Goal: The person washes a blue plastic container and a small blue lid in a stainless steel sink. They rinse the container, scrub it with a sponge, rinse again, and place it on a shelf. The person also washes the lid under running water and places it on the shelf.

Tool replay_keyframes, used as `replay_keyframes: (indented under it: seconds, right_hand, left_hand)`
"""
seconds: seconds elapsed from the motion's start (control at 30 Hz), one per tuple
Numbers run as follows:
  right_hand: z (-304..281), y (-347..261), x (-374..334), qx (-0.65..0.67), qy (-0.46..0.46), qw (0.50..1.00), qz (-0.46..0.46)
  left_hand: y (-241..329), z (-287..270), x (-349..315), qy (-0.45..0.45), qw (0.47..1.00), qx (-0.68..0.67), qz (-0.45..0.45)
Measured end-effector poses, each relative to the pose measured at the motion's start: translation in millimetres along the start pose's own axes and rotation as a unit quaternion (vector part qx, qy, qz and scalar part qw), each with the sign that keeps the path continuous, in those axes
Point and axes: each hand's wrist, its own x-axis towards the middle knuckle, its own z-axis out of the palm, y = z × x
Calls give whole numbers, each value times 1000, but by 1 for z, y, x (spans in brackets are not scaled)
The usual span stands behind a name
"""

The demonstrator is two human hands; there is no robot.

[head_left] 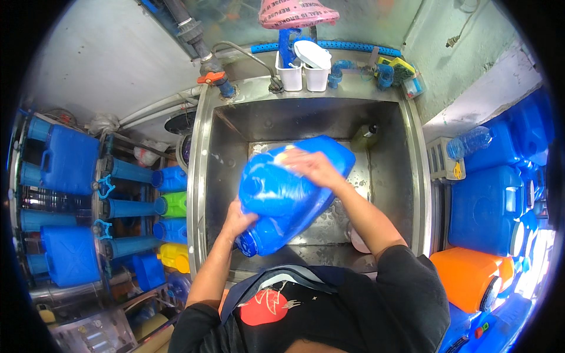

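Observation:
A large blue plastic jug (pixel 276 188) is tilted over the stainless steel sink (pixel 347 226), its surface wet and shiny. My left hand (pixel 238 220) grips its near left side, close to the blue round neck (pixel 249 241). On the jug's upper side, my right hand (pixel 312 167) presses down with bent fingers. Something pale yellow shows at those fingertips, too blurred to name. A bottle with a dark cap (pixel 368 134) stands in the sink's far right corner. Partly behind my right forearm is a pinkish round thing (pixel 359 240).
White containers (pixel 289 79) with a blue brush stand on the back ledge, beside an orange-handled valve (pixel 210 77). A yellow-green sponge (pixel 402 69) lies at the back right corner. Several jugs line the left rack; blue jugs (pixel 479 203) and an orange jug (pixel 468 279) crowd the right.

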Motion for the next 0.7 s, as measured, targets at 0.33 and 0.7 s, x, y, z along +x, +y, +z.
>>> replay_keyframes:
  seconds: [0.33,0.7]
  right_hand:
    - [54,-23,1,-202,-7,976,-77]
    - [-85,97,-10,-241,165,903,316]
  left_hand:
    - [-21,-12,0,-65,997,-47,-15]
    - [-23,-13,-9,-61,996,-23,-65]
